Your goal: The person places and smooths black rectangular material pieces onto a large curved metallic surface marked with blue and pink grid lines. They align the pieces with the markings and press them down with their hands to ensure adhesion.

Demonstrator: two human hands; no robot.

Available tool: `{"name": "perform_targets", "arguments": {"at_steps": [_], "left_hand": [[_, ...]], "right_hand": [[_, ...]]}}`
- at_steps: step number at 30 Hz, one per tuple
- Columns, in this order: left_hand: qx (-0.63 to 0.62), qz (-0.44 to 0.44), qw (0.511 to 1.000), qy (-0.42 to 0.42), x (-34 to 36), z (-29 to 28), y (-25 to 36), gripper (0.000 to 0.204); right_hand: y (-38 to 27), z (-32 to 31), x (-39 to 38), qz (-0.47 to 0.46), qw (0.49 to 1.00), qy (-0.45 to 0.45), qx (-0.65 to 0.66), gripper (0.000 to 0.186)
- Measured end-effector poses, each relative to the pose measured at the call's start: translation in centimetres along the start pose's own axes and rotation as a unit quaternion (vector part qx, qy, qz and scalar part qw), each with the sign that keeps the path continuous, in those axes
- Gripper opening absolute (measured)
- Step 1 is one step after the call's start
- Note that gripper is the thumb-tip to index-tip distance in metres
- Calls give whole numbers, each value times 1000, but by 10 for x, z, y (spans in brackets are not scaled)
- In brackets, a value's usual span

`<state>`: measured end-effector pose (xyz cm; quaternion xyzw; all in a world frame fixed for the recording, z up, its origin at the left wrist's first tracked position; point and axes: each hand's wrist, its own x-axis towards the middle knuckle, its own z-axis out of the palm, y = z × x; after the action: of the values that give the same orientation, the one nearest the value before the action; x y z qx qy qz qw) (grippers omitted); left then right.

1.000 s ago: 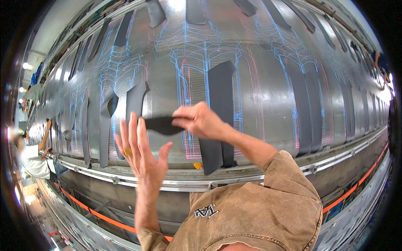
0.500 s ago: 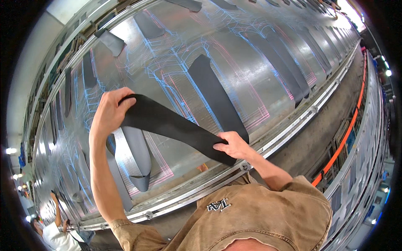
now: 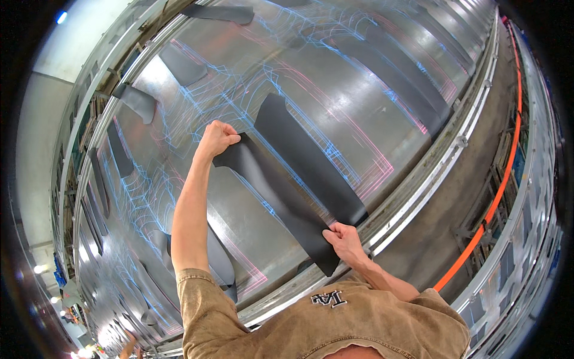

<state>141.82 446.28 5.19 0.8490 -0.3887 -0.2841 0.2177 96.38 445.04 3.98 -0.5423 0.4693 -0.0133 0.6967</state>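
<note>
Between my two hands stretches a dark grey fabric panel [image 3: 276, 196], long and narrow, slanting from far left to near right above the table. My left hand [image 3: 218, 141] pinches its far end at a corner. Near the other end, my right hand [image 3: 345, 242] grips its right edge, thumb on top. A second dark fabric panel [image 3: 308, 158] lies flat just to the right, beside blue outlines. Beneath both is the shiny metal table [image 3: 236, 209], marked with blue and pink pattern lines.
Several grey fabric pieces lie around the table, such as a curled strip [image 3: 220, 254] at left and long panels [image 3: 400, 84] at right. A metal rail [image 3: 439, 164] runs along the near edge. An orange hose [image 3: 502, 197] follows the aisle on the right.
Both hands have brought the held panel down and lined it up more nearly parallel to the neighbouring panel. My left hand moved right; my right hand moved slightly nearer. The view has shifted.
</note>
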Motion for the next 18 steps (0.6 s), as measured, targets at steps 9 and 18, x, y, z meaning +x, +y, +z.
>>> {"name": "perform_targets", "arguments": {"at_steps": [9,18], "left_hand": [[3,-45,999,-18,32,18,-8,17],[-10,-73,997,-4,38,13,-7,22]], "right_hand": [[8,-14,15,62,998,-6,27,19],[16,-13,20,50,998,14,32,23]]}}
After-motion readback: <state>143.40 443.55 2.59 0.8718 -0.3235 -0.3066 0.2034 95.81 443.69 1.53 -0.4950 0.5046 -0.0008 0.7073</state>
